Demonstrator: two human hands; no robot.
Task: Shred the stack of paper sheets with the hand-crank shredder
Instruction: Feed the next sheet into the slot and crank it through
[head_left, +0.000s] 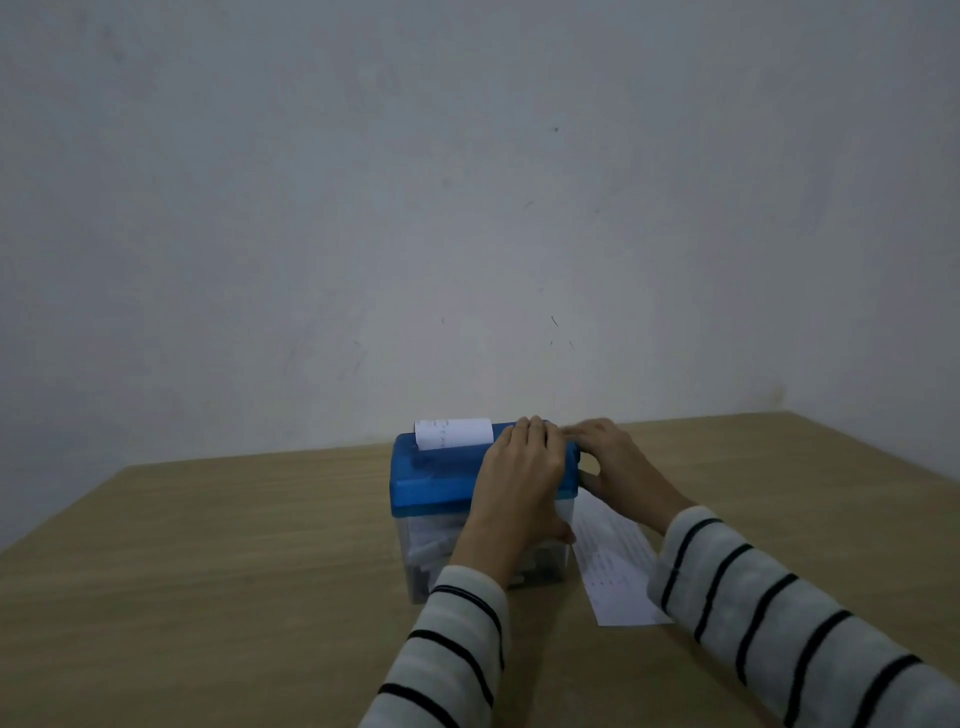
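Observation:
A hand-crank shredder (434, 480) with a blue top and a clear bin stands on the wooden table (208, 571). A white sheet (453, 433) sticks up out of its slot. White strips (431, 545) fill the bin. My left hand (519, 478) lies flat over the right part of the blue top, pressing on it. My right hand (618, 462) grips the crank at the shredder's right end; the crank itself is mostly hidden by the fingers. A stack of printed paper sheets (615, 566) lies on the table to the right of the shredder, partly under my right forearm.
A plain grey-white wall (467, 208) rises right behind the table's far edge. The table's right edge (883, 452) runs diagonally at the far right. Striped sleeves cover both forearms.

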